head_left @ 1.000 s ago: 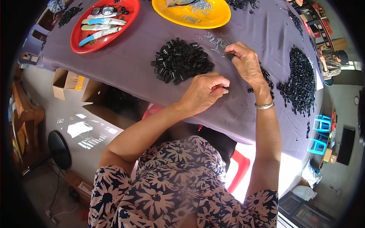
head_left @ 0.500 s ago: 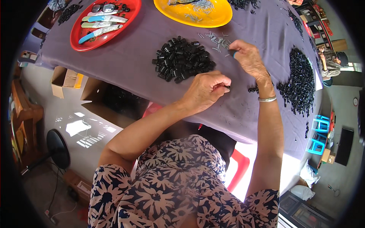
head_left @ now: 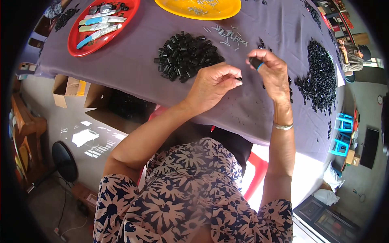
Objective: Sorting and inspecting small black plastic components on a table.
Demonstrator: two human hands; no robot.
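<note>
My left hand is closed in a pinch, with a small black piece at its fingertips. Close to its right, my right hand is raised above the cloth with fingers curled together; what they hold, if anything, is too small to make out. A black covering with a blue band shows at a digit of that hand. Behind my left hand lies a heap of short black plastic cylinders. Thin silvery pins are scattered beyond, between both hands and the yellow plate.
A red tray holds several taped knife-like tools and eyeglasses. The yellow plate carries more pins. Small black parts form a large pile at right. An open cardboard box stands below the purple tablecloth.
My right hand has drawn back from the scattered pins toward me and slightly right. My left hand keeps its pinch, a little higher in view. The whole view has shifted slightly.
</note>
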